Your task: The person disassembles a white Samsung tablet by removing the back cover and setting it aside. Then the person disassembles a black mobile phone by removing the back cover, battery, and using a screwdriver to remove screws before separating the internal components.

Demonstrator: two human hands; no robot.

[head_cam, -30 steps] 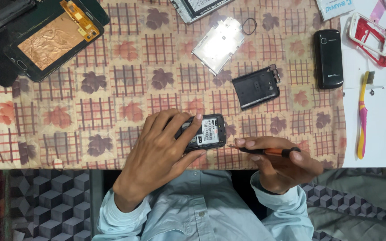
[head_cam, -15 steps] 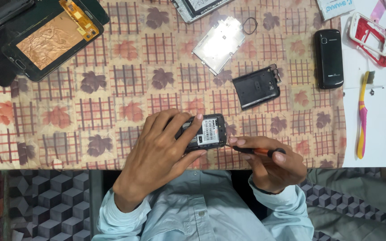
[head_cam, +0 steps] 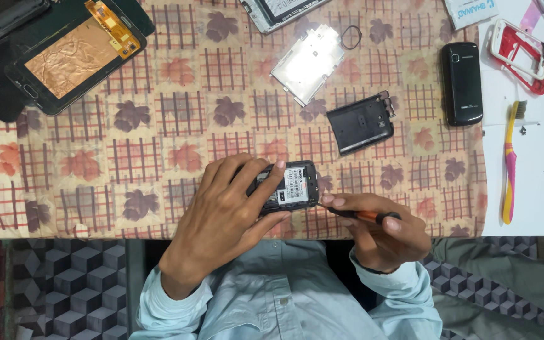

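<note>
My left hand (head_cam: 225,217) grips a small black phone (head_cam: 289,187) with its back cover off, a white label showing inside, held just above the table's near edge. My right hand (head_cam: 385,233) holds a thin screwdriver with an orange and black handle (head_cam: 363,216), its tip pressed against the phone's lower right corner. Both hands sit over the checked, leaf-patterned cloth (head_cam: 158,157). My pale blue sleeves show below.
Behind the phone lie a black back cover (head_cam: 360,123), a silver metal plate (head_cam: 308,63) and a small ring. A black phone (head_cam: 461,83), a red and white phone frame (head_cam: 521,47) and a toothbrush (head_cam: 510,164) lie right. A dismantled tablet (head_cam: 73,53) lies far left.
My right hand has shifted left with the screwdriver, bringing its tip up to the phone's corner. My left hand keeps the phone in the same spot.
</note>
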